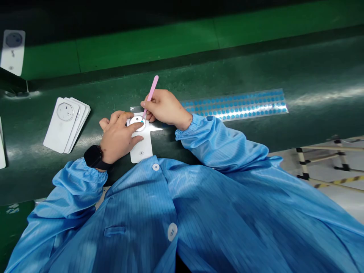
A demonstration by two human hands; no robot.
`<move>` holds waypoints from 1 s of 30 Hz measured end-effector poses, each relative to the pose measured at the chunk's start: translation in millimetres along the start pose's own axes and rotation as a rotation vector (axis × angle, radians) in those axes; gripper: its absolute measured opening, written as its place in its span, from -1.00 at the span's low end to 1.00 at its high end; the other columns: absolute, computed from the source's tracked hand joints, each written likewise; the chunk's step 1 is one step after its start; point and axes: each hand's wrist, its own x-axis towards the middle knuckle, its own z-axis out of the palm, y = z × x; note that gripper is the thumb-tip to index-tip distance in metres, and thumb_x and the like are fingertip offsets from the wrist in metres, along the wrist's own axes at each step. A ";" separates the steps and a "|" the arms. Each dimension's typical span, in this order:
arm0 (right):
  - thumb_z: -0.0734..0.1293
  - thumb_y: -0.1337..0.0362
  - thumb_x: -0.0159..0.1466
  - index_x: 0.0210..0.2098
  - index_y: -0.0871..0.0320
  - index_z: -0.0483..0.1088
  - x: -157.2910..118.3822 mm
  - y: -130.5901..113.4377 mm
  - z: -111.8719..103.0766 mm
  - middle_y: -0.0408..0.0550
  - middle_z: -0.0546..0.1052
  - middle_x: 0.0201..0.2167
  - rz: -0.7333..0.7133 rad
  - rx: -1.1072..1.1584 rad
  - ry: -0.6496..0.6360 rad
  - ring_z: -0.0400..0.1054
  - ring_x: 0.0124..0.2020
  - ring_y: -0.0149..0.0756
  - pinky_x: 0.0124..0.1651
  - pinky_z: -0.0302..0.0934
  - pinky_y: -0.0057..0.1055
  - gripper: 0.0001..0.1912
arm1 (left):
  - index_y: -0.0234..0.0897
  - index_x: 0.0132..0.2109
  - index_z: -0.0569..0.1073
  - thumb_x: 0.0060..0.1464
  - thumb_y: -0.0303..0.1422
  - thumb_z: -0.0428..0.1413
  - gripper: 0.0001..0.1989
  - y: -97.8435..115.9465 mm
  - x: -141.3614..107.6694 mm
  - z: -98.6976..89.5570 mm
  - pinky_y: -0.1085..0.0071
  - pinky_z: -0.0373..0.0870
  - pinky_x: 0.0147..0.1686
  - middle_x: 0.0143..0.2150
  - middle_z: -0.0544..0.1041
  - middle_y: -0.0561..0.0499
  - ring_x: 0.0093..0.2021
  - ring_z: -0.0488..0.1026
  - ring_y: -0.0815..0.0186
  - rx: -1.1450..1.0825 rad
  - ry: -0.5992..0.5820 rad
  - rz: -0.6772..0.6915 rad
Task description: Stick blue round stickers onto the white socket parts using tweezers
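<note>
A white phone back cover (144,148) with an octagonal camera ring lies on the bench in front of me. My left hand (118,132) rests over its left side, fingers spread, with a fingertip touching inside the ring. From the right, my right hand (166,108) pinches pink tweezers (153,86), their tip pointing down into the ring. A small blue piece (142,121) shows at that spot, by my left fingertip. Under my right forearm, a clear sheet with rows of blue dots (236,104) extends to the right.
To the left lies a fanned stack of similar white covers (58,131). Another white cover (13,55) is at the far upper left, and a white edge (1,148) shows at the left border. A tubular rack (327,155) stands at the lower right, beyond the green bench (216,68).
</note>
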 end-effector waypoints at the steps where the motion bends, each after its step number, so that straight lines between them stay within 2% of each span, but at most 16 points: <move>1: 0.39 0.27 0.53 -0.30 0.09 0.33 1.5 0.9 -0.7 -0.18 0.53 -0.51 0.015 0.053 0.005 0.52 -0.54 -0.35 -0.40 0.53 -0.42 -0.75 | -0.01 0.22 0.71 0.31 -0.24 0.33 -0.64 -0.1 0.2 -0.4 -0.28 0.23 0.12 0.40 0.53 -0.29 0.42 0.30 -0.35 0.004 -0.004 -0.001; 5: 0.33 0.14 0.60 -0.22 0.07 0.32 0.2 -2.7 -10.0 -0.22 0.49 -0.45 -0.027 0.120 0.117 0.54 -0.46 -0.37 -0.34 0.48 -0.48 -0.75 | -0.04 0.24 0.70 0.31 -0.26 0.32 -0.62 -0.2 0.9 -2.0 -0.29 0.27 0.13 0.39 0.53 -0.31 0.40 0.31 -0.36 0.015 -0.009 0.006; 9: 0.25 0.24 0.60 -0.18 0.10 0.43 -19.9 -7.9 -24.0 -0.08 0.59 -0.25 -0.251 -0.151 0.234 0.60 -0.18 -0.26 -0.02 0.49 -0.34 -0.79 | -0.01 0.22 0.71 0.30 -0.26 0.34 -0.63 0.4 1.5 -1.4 -0.30 0.29 0.13 0.38 0.53 -0.30 0.39 0.32 -0.35 0.017 0.001 -0.001; 11: 0.23 0.35 0.55 -0.13 0.13 0.52 -33.4 -5.2 -25.8 0.02 0.64 -0.10 -0.377 -0.368 0.184 0.57 -0.01 -0.16 0.14 0.44 -0.22 -0.78 | 0.00 0.20 0.71 0.28 -0.27 0.35 -0.64 0.4 1.7 0.5 -0.31 0.29 0.14 0.37 0.53 -0.28 0.39 0.32 -0.35 0.006 0.012 -0.011; 13: 0.23 0.40 0.50 -0.04 0.17 0.61 -46.1 -0.3 -21.8 0.11 0.65 0.01 -0.448 -0.588 0.066 0.54 0.08 -0.07 0.19 0.41 -0.15 -0.71 | 0.01 0.17 0.72 0.27 -0.26 0.36 -0.66 0.1 2.0 2.8 -0.31 0.29 0.15 0.36 0.53 -0.26 0.39 0.32 -0.34 -0.012 0.029 -0.022; 15: 0.24 0.37 0.50 0.10 0.21 0.65 -56.2 3.0 -13.8 0.19 0.64 0.10 -0.424 -0.787 -0.072 0.55 0.10 0.02 0.11 0.42 -0.13 -0.64 | -0.02 0.15 0.70 0.26 -0.26 0.37 -0.67 -0.2 2.5 4.2 -0.30 0.29 0.16 0.36 0.53 -0.24 0.40 0.30 -0.34 -0.031 0.028 -0.039; 17: 0.23 0.30 0.55 0.24 0.21 0.64 -62.7 2.4 -5.2 0.24 0.63 0.16 -0.340 -0.953 -0.186 0.57 0.08 0.08 0.01 0.42 -0.13 -0.57 | -0.12 0.18 0.64 0.24 -0.26 0.39 -0.62 -0.3 3.9 4.4 -0.26 0.29 0.20 0.36 0.53 -0.27 0.41 0.29 -0.32 -0.058 0.002 -0.064; 20: 0.19 0.22 0.61 0.38 0.18 0.56 -63.9 -3.8 2.9 0.27 0.62 0.20 -0.261 -1.102 -0.255 0.60 0.03 0.07 -0.10 0.36 -0.19 -0.51 | -0.29 0.23 0.51 0.20 -0.28 0.41 -0.49 0.4 8.4 3.4 -0.20 0.29 0.25 0.37 0.52 -0.34 0.41 0.26 -0.29 -0.109 -0.046 -0.092; 23: 0.17 0.24 0.63 0.35 0.17 0.57 -61.1 -11.3 5.6 0.25 0.65 0.15 -0.270 -1.163 -0.268 0.61 -0.03 0.02 -0.18 0.31 -0.23 -0.53 | -0.35 0.24 0.46 0.22 -0.29 0.39 -0.48 5.8 11.9 0.7 -0.17 0.29 0.25 0.40 0.49 -0.39 0.42 0.24 -0.28 -0.125 -0.063 -0.126; 26: 0.21 0.35 0.57 0.20 0.21 0.64 -66.3 -13.6 7.1 0.23 0.69 0.06 -0.291 -1.194 -0.297 0.64 -0.11 -0.03 -0.20 0.33 -0.24 -0.60 | -0.36 0.25 0.45 0.24 -0.28 0.40 -0.47 20.6 9.8 -4.6 -0.13 0.29 0.24 0.43 0.47 -0.39 0.41 0.26 -0.25 -0.087 -0.095 -0.209; 28: 0.21 0.36 0.55 0.08 0.23 0.68 -69.4 -4.0 4.0 0.27 0.70 -0.02 -0.293 -1.229 -0.285 0.67 -0.15 0.00 -0.25 0.38 -0.25 -0.61 | -0.33 0.27 0.45 0.23 -0.23 0.43 -0.43 29.9 11.5 -6.1 -0.07 0.30 0.20 0.39 0.52 -0.35 0.39 0.28 -0.21 -0.093 -0.151 -0.226; 30: 0.16 0.29 0.57 0.12 0.18 0.69 -61.9 15.6 -3.8 0.24 0.72 -0.04 -0.342 -1.231 -0.232 0.69 -0.24 0.01 -0.30 0.46 -0.22 -0.54 | -0.31 0.28 0.46 0.26 -0.15 0.41 -0.41 31.0 19.0 -5.0 0.00 0.31 0.18 0.40 0.51 -0.30 0.40 0.27 -0.19 -0.138 -0.195 -0.173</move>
